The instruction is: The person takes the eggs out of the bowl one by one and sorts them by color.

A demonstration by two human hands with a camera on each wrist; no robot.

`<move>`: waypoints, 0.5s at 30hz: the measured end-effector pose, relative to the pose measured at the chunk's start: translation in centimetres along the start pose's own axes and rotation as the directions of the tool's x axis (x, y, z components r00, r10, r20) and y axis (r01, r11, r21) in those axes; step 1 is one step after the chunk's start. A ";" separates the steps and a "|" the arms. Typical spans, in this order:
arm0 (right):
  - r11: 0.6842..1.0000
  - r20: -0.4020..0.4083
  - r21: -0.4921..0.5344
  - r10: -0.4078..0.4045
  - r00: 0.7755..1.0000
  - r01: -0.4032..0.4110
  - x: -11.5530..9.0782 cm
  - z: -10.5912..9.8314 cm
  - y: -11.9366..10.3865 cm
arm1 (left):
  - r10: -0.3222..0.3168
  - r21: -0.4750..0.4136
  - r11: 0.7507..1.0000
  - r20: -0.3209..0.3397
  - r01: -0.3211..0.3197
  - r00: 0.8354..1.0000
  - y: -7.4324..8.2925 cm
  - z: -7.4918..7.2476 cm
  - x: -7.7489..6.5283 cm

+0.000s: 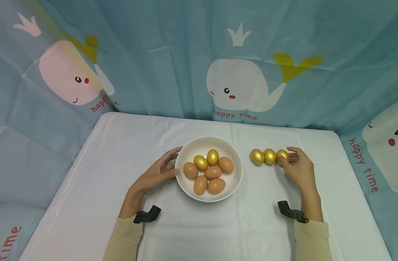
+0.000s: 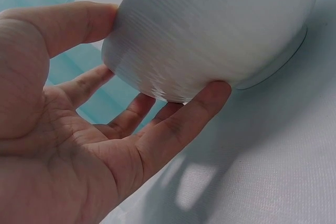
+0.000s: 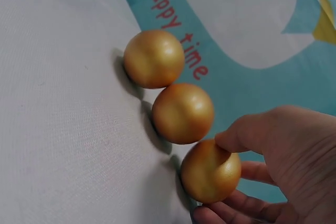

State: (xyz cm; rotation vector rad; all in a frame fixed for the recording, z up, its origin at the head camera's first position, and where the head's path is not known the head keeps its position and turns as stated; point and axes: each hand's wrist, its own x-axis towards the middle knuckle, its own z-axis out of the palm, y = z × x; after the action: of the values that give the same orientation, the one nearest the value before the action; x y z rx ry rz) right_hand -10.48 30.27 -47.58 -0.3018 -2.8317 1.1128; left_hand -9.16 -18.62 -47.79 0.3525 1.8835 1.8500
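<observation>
A white bowl stands on the table, holding two golden eggs and several brown eggs. My left hand grips the bowl from its left side; in the left wrist view the thumb is at the rim and the fingers spread along the outer wall. To the right of the bowl, three golden eggs lie in a touching row. The rightmost golden egg is between the thumb and fingers of my right hand. The middle golden egg and left golden egg lie untouched.
A white cloth covers the table. Blue curtains with whale prints hang behind the table and along both sides. Each wrist wears a black camera mount.
</observation>
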 end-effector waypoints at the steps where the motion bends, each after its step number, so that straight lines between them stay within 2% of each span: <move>1: 1.000 0.002 -0.002 0.004 1.000 -0.004 0.0 0.0 0.0 | 0.000 0.002 1.000 0.000 0.000 1.000 0.0 0.0 0.0; 15: 1.000 0.010 -0.024 0.016 1.000 -0.015 -0.1 0.1 -0.3 | 0.001 -0.002 1.000 0.000 -0.001 1.000 0.0 0.0 0.0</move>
State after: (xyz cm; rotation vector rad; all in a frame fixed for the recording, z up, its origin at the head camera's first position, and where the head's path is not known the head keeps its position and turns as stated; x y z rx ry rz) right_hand -10.46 30.00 -47.44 -0.3211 -2.8585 1.0867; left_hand -9.15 -18.61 -47.78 0.3522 1.8823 1.8520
